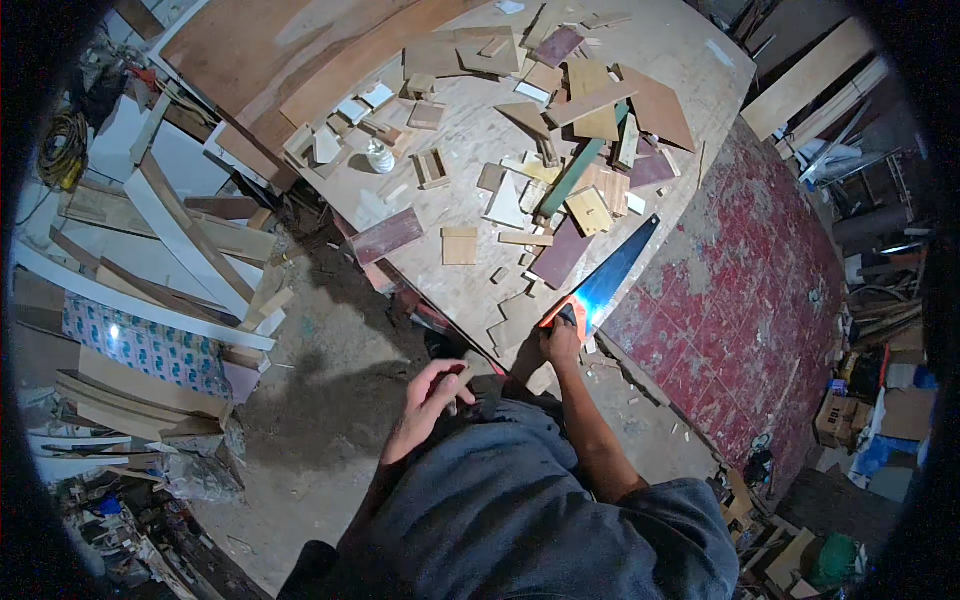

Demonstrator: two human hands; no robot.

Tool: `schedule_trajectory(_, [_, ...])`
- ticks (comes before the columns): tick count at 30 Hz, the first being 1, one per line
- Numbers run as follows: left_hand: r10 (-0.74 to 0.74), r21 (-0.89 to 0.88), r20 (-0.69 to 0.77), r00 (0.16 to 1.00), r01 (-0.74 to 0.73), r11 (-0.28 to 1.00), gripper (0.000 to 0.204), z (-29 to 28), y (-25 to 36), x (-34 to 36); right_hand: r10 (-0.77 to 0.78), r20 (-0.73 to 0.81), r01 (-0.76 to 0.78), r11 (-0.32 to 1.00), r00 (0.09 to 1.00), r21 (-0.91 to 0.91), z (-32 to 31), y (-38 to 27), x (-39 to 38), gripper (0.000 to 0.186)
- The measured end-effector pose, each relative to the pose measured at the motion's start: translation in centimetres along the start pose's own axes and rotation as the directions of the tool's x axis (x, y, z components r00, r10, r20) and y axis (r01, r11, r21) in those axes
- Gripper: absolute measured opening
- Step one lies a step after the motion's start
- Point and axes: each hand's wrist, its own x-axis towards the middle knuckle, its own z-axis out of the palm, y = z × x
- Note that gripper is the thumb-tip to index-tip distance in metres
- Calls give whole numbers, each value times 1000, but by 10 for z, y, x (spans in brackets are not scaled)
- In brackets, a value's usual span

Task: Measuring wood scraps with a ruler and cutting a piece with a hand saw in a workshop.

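Note:
My right hand (562,342) is closed round the orange and black handle of a handsaw (618,268). The saw's blade lies over the table's right edge and points away from me, bright with glare near the handle. My left hand (432,402) is just off the table's near corner, thumb and fingers bent round what looks like a small tan piece of wood (466,374), partly hidden by the fingers. A flat wooden piece with a stepped edge (514,320) lies on the table between the hands. Beyond it are a maroon board (562,254) and small wooden blocks.
The worn wooden table (400,240) bears a heap of offcuts (600,110), a small open wooden box (432,168) and a clear bottle (380,156). Stacked boards (170,240) stand at the left. A dusty red tiled floor (740,300) stretches along the right, with clutter beyond.

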Motion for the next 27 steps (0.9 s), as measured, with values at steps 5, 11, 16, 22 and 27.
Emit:
schedule_trajectory(5, [192, 151, 10, 981, -191, 970, 35, -65, -10, 45, -7, -97, -8, 988, 995, -151, -11, -31, -17, 58])
schedule_trajectory(11, [199, 280, 243, 949, -265, 923, 30, -135, -34, 115, 234, 214, -296, 897, 948, 328, -34, -104, -23, 35])
schedule_trajectory(16, [245, 483, 378, 893, -416, 771, 35, -164, -123, 176, -73, 440, -344, 513, 895, 786, -46, -232, -33, 27])
schedule_trajectory(22, [59, 304, 212, 975, -124, 944, 39, -158, -162, 197, -38, 510, -367, 649, 859, 667, -1, -238, -18, 23])
schedule_trajectory(27, [140, 319, 39, 989, -145, 937, 40, -187, -201, 179, -2, 394, -244, 783, 919, 573, 26, -213, 37, 16])
